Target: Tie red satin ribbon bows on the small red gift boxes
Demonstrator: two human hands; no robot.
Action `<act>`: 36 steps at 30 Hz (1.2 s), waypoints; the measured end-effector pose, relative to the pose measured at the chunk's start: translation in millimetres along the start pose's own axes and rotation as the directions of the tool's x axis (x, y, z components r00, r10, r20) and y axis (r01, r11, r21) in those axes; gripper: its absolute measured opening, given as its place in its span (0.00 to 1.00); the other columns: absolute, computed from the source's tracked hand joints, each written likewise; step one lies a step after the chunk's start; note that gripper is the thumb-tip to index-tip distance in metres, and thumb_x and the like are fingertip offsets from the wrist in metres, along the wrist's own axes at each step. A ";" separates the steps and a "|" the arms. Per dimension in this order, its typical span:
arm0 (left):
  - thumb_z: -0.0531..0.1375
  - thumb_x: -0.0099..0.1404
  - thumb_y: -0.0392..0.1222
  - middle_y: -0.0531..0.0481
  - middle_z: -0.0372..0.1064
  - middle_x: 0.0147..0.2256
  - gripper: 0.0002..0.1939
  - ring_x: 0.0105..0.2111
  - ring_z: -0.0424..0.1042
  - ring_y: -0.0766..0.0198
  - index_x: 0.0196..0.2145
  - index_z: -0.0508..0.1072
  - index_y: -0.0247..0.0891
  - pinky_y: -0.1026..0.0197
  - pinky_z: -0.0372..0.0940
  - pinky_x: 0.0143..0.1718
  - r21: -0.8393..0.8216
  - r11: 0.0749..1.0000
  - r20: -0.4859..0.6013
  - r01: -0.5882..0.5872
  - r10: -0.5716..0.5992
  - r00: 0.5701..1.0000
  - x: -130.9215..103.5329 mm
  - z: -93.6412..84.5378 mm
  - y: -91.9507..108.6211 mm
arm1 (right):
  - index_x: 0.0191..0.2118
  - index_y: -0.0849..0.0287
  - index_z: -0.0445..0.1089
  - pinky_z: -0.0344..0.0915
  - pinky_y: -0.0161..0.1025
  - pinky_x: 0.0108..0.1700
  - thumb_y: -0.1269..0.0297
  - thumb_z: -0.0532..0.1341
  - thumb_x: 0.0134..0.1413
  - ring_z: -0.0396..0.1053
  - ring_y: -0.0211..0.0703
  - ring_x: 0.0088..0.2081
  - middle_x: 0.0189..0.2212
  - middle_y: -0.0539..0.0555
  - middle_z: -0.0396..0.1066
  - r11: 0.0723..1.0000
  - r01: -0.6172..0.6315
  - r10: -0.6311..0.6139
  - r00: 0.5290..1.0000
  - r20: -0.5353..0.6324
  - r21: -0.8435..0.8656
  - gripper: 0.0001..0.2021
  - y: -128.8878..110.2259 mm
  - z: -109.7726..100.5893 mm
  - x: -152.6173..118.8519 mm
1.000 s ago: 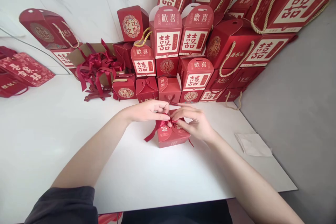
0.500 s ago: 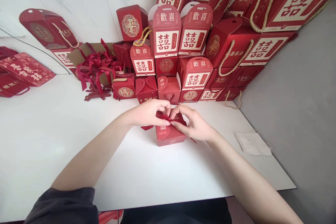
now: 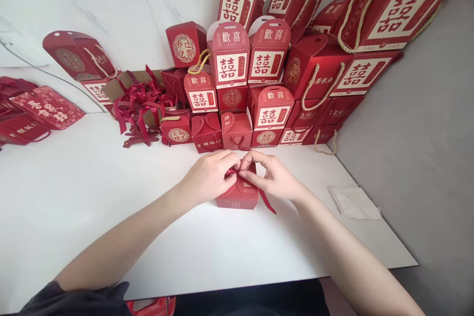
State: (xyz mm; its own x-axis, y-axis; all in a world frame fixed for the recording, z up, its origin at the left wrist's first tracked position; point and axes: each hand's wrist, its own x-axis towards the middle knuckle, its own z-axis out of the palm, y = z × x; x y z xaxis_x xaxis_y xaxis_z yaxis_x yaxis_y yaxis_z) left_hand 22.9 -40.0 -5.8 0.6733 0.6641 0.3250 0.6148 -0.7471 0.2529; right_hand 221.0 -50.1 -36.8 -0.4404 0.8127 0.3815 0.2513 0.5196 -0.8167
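Observation:
A small red gift box [image 3: 237, 198] stands on the white table, with a dark red ribbon [image 3: 267, 202] at its top. My left hand [image 3: 213, 174] is closed over the box's left side, its fingers gripping the ribbon near the middle. Thumb and forefinger of my right hand [image 3: 267, 174] pinch the ribbon just beside the left fingertips. One ribbon tail hangs down at the box's right side and rests near the table. The knot or loop between my fingers is mostly hidden.
Stacked red gift boxes [image 3: 272, 113] with rope handles line the back of the table [image 3: 166, 247]. A cardboard box [image 3: 117, 88] of loose ribbons [image 3: 142, 101] stands back left. Red bags [image 3: 48, 108] lie at far left. A white tissue [image 3: 355, 202] lies right, near the grey wall [image 3: 407, 158].
My left hand has turned and closed further over the ribbon, drawing slightly lower. The box has rotated a little, and the right ribbon tail shows longer. The camera view has tilted.

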 end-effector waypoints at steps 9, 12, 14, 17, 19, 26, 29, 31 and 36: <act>0.53 0.67 0.31 0.50 0.69 0.33 0.08 0.33 0.70 0.67 0.32 0.70 0.38 0.64 0.66 0.37 -0.028 0.970 -0.162 -0.243 0.236 0.958 -6.9 11.0 -18.5 | 0.36 0.54 0.77 0.58 0.50 0.59 0.62 0.61 0.59 0.66 0.50 0.56 0.48 0.56 0.73 0.982 -0.177 0.179 0.983 -0.033 0.058 0.07 9.9 3.7 1.1; 0.53 0.68 0.31 0.50 0.69 0.32 0.09 0.33 0.70 0.66 0.32 0.70 0.38 0.63 0.66 0.37 0.069 0.955 -0.171 -0.288 0.296 0.940 -8.0 9.2 -17.1 | 0.35 0.57 0.78 0.66 0.46 0.50 0.59 0.62 0.58 0.73 0.47 0.44 0.39 0.54 0.77 0.941 -0.265 0.257 0.964 0.065 0.211 0.09 9.2 2.6 2.6; 0.52 0.68 0.32 0.50 0.69 0.31 0.10 0.31 0.69 0.66 0.31 0.71 0.39 0.62 0.66 0.35 0.142 0.940 -0.147 -0.312 0.331 0.932 -8.4 6.9 -15.2 | 0.35 0.59 0.78 0.68 0.44 0.45 0.57 0.63 0.56 0.73 0.44 0.37 0.34 0.53 0.78 0.900 -0.327 0.308 0.945 0.111 0.289 0.11 9.4 1.1 3.7; 0.52 0.68 0.31 0.51 0.67 0.28 0.11 0.28 0.66 0.65 0.30 0.70 0.39 0.60 0.63 0.32 0.231 0.895 -0.107 -0.381 0.413 0.905 -8.0 3.9 -12.1 | 0.35 0.60 0.79 0.68 0.42 0.42 0.56 0.66 0.52 0.73 0.42 0.34 0.32 0.52 0.78 0.858 -0.387 0.357 0.922 0.148 0.337 0.12 10.7 -0.6 5.1; 0.51 0.68 0.30 0.52 0.66 0.27 0.12 0.27 0.64 0.65 0.29 0.69 0.39 0.60 0.61 0.31 0.284 0.862 -0.088 -0.420 0.460 0.884 -7.4 2.7 -10.1 | 0.35 0.60 0.79 0.68 0.43 0.42 0.55 0.66 0.51 0.73 0.44 0.34 0.31 0.53 0.78 0.853 -0.407 0.373 0.913 0.164 0.328 0.13 10.1 -0.8 5.7; 0.60 0.65 0.43 0.48 0.69 0.28 0.10 0.30 0.64 0.59 0.27 0.67 0.37 0.55 0.58 0.33 0.428 0.895 -0.188 -0.127 0.226 0.956 -10.8 -3.5 -4.0 | 0.29 0.55 0.77 0.61 0.49 0.59 0.68 0.65 0.51 0.69 0.51 0.56 0.49 0.56 0.75 0.956 -0.286 0.292 0.952 -0.093 0.073 0.03 -2.3 6.8 2.1; 0.64 0.60 0.51 0.50 0.69 0.26 0.16 0.30 0.64 0.60 0.25 0.67 0.38 0.55 0.58 0.35 0.273 0.959 -0.178 0.075 -0.026 0.984 -13.5 -10.0 -2.3 | 0.30 0.55 0.75 0.61 0.49 0.59 0.67 0.63 0.53 0.69 0.51 0.56 0.50 0.56 0.74 0.961 -0.271 0.275 0.956 -0.098 0.053 0.03 -3.3 9.1 -0.7; 0.65 0.58 0.56 0.51 0.70 0.28 0.18 0.31 0.65 0.61 0.27 0.70 0.38 0.57 0.60 0.36 0.050 0.979 -0.068 0.197 -0.193 0.979 -14.3 -13.7 -2.5 | 0.31 0.55 0.74 0.60 0.50 0.60 0.65 0.62 0.55 0.69 0.50 0.55 0.50 0.56 0.74 0.964 -0.265 0.267 0.961 -0.078 0.039 0.04 -2.6 9.5 -1.8; 0.63 0.60 0.55 0.51 0.73 0.31 0.16 0.31 0.67 0.64 0.32 0.75 0.39 0.61 0.62 0.34 -0.420 0.789 0.228 0.449 -0.387 0.893 -13.2 -16.5 -7.2 | 0.33 0.55 0.72 0.60 0.50 0.58 0.67 0.59 0.58 0.69 0.49 0.54 0.50 0.56 0.73 0.977 -0.214 0.212 0.976 -0.058 -0.023 0.05 -4.0 10.5 -3.5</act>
State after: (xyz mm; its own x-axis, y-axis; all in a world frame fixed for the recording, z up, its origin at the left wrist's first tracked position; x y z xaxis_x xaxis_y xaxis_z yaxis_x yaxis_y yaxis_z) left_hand 2.8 -43.8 3.1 0.4575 0.8891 -0.0154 0.6144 -0.3035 0.7283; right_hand 212.5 -57.8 -39.4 -0.3267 0.9183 0.2237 0.3595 0.3397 -0.8691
